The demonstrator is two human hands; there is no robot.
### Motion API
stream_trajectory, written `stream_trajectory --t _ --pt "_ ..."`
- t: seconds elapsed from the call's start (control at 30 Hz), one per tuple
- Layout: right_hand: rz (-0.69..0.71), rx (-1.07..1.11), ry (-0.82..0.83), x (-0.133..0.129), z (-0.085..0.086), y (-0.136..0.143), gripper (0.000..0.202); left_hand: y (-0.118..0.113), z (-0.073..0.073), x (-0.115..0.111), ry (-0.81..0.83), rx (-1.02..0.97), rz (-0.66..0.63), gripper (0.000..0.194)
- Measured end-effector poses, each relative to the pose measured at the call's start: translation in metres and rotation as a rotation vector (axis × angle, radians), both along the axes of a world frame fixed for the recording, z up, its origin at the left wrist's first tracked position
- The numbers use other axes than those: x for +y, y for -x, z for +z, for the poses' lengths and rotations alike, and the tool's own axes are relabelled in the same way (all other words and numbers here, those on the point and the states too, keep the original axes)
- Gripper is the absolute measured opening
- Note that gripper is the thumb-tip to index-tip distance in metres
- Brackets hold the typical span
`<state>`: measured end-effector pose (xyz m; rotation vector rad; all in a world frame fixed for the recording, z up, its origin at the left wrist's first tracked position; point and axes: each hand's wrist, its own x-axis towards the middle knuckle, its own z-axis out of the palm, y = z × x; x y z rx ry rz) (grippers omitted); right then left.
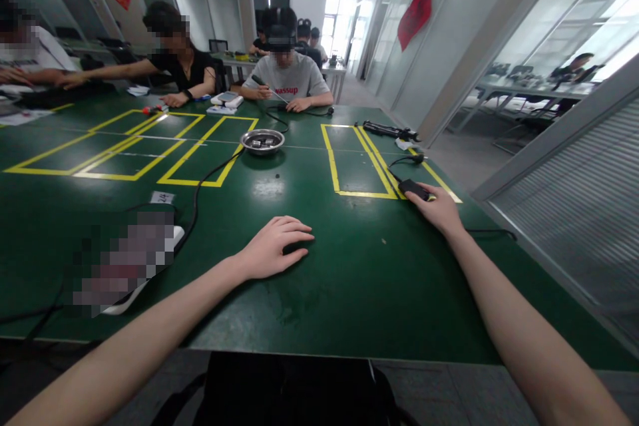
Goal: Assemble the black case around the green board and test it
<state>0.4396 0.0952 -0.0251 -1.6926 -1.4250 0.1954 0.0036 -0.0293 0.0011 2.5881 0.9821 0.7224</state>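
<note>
Over the green table, my left hand has its fingers apart and nothing in it. My right hand grips a small black box with a cable, at the near end of a yellow-taped strip on the right. Just beyond that box lies a black plug on its cord. A metal bowl with small metal pieces in it stands beyond my left hand.
A white-edged, blurred-out object lies at the left with black cables. Yellow tape marks rectangles. A black tripod-like item lies at the far right. Across the table, a person in a grey shirt holds a tool; others sit left.
</note>
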Motion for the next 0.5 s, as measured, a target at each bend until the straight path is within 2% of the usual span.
stream_trajectory --t 0.1,0.2,0.3,0.5 --pt "0.024 -0.232 -0.051 0.003 -0.004 -0.006 0.053 0.001 0.001 -0.001 0.007 0.001 0.001 0.025" --pt "-0.070 -0.328 -0.048 0.005 -0.007 -0.009 0.047 0.002 0.000 0.000 0.013 0.003 -0.004 0.025" --pt "-0.176 -0.376 -0.025 0.007 -0.008 -0.009 0.045 0.002 -0.003 0.000 0.018 -0.005 -0.006 0.025" --pt "-0.275 -0.337 0.085 0.011 -0.011 -0.014 0.048 0.002 -0.004 -0.001 0.034 -0.012 -0.017 0.024"
